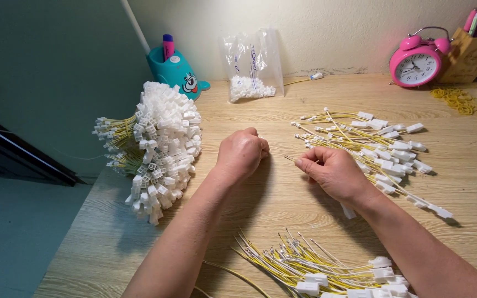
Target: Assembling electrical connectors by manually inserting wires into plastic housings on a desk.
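My left hand (241, 154) is curled into a fist on the wooden desk (282, 198), its fingers closed around something small that I cannot make out. My right hand (332, 174) pinches a thin yellow wire (290, 158) whose metal tip points toward the left hand; the wire runs under the palm to a white connector (348, 212). Just right of that hand lies a loose pile of yellow wires with white connectors (379, 143). Another bunch of yellow wires (316, 267) lies near the front edge, between my forearms.
A big heap of finished white connectors on yellow wires (158, 146) sits at the desk's left edge. At the back stand a teal pen holder (175, 72), a clear bag of white connectors (249, 66), a pink alarm clock (418, 58), a wooden pen box (473, 52) and yellow rubber bands (459, 99).
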